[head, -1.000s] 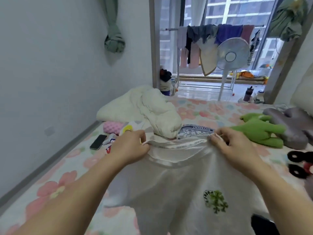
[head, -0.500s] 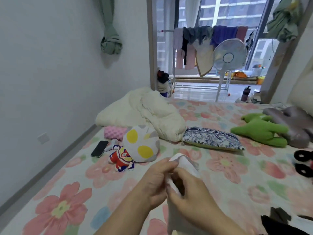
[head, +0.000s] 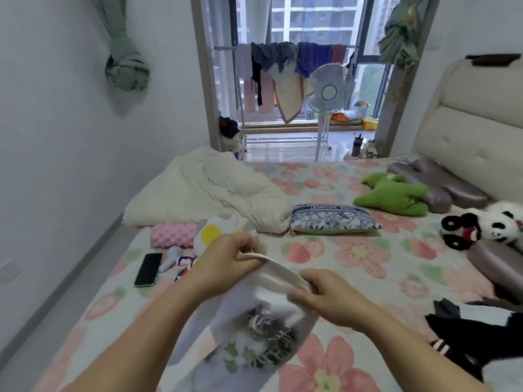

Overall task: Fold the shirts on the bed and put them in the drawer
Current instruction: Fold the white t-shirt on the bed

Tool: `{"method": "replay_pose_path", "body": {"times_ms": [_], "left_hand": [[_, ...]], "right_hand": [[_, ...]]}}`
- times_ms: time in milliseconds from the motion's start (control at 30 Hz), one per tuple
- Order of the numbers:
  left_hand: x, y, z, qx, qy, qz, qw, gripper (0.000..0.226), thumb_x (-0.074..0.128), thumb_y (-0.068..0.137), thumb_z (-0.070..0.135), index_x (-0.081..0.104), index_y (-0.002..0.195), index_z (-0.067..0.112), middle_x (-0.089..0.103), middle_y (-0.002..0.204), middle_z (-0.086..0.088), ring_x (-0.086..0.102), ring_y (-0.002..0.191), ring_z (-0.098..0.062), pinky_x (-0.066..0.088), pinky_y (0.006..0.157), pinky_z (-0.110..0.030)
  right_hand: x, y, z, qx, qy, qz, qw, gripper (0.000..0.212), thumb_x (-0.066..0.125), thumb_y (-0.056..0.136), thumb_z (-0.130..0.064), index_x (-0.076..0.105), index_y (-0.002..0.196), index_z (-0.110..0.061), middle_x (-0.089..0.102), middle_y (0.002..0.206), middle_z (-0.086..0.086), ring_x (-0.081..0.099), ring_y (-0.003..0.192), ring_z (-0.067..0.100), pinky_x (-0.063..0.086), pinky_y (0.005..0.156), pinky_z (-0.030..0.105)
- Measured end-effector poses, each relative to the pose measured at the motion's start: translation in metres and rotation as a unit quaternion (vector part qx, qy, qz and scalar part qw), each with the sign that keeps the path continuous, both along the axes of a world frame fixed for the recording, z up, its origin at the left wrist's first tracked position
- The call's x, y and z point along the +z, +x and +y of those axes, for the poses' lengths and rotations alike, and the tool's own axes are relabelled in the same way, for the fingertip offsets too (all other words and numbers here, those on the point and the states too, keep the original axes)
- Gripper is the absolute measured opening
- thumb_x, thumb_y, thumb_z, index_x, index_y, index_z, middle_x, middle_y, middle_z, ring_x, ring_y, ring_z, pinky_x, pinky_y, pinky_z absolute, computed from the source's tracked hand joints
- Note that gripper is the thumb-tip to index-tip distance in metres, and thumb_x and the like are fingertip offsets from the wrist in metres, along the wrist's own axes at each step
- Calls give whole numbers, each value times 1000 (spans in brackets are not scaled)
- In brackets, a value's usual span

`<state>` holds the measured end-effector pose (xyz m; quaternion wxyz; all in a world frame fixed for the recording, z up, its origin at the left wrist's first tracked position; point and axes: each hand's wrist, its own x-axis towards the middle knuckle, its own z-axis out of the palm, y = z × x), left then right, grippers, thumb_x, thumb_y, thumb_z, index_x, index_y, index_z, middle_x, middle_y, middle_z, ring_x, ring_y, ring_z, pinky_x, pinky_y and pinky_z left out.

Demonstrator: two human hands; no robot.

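A white shirt (head: 249, 315) with a dark green leafy print hangs over the flowered bed (head: 353, 267), held up by its top edge and blurred by motion. My left hand (head: 226, 258) pinches the upper left end of that edge. My right hand (head: 322, 298) pinches the edge lower and to the right. The shirt is doubled over lengthwise, its lower part trailing down between my forearms. A black and white garment (head: 478, 343) lies on the bed at the right. No drawer is in view.
On the bed lie a cream quilt (head: 209, 190), a pink sponge (head: 172, 234), a phone (head: 148, 268), a spotted toy (head: 215, 233), a patterned pouch (head: 334, 219), a green plush (head: 393, 195) and a panda plush (head: 486, 224). The headboard (head: 467, 137) stands right; a fan (head: 328, 91) and drying rack beyond.
A second ago my hands held the shirt spread wide by its shoulders. They came together, doubling it, and have now parted again along the top edge.
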<state>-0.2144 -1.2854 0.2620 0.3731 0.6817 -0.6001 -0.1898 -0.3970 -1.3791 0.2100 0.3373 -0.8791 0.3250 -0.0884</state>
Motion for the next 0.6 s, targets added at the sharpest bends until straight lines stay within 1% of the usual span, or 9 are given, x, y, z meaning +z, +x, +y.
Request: {"method": "replay_pose_path", "body": {"times_ms": [67,133,200,267,300,367,433,533,600], "left_hand": [[-1,15,0,8,7,-65,998,13,67,86,14,60,76,21,57,69,8,51,64,-1,34,59,-12],[-3,24,-2,29,13,-62,998,20,64,88,16,58,71,24,54,66,7,47,63,-4,33,57,-16],[-4,28,-5,71,-9,45,996,34,57,93,14,53,60,23,46,56,11,39,55,-6,29,50,-18],[-4,30,-11,134,-44,135,981,40,49,98,16,47,58,19,39,53,12,33,54,-8,26,51,-24],[-5,28,-14,168,-61,125,976,40,46,99,18,46,59,19,40,55,10,34,56,-9,26,53,-27],[-7,23,-21,198,-88,24,976,40,45,99,17,40,60,21,41,58,5,39,62,-16,23,56,-33],[-10,18,-26,175,-96,-66,978,39,53,96,19,33,63,24,41,59,5,40,63,-21,17,57,-34],[-18,16,-30,107,-19,-100,989,43,80,73,29,37,72,28,46,69,7,42,65,-11,25,56,-26],[-28,21,-31,87,61,-141,984,39,82,70,28,48,88,24,51,83,5,46,76,-13,31,62,-26]], "right_hand": [[1,-10,-6,-26,-24,11,999,39,65,87,-35,42,62,-17,39,60,-3,36,56,11,24,53,28],[7,-19,-13,-47,-53,20,997,48,67,85,-39,34,56,-20,34,54,-4,33,52,9,21,51,28],[16,-27,-20,-63,-79,20,995,50,69,83,-39,34,53,-21,35,53,-5,35,53,9,23,51,26],[23,-34,-27,-90,-95,-5,991,43,72,80,-27,39,53,-27,43,63,-6,41,65,12,29,58,25],[24,-37,-31,-105,-89,-23,990,37,72,80,-19,44,57,-29,48,69,-3,46,73,18,32,62,26],[25,-42,-35,-138,-53,-63,987,21,65,81,-7,55,73,-22,60,77,5,56,81,26,38,67,30],[26,-47,-39,-169,-32,-88,981,22,60,84,-4,55,92,-24,66,85,8,59,83,27,39,70,31],[29,-58,-49,-200,-80,-96,972,40,59,83,-1,58,116,-25,69,95,10,62,92,28,41,74,31],[33,-67,-55,-226,-112,-81,964,34,57,83,1,66,110,-16,71,99,11,63,98,29,42,77,32]]}}
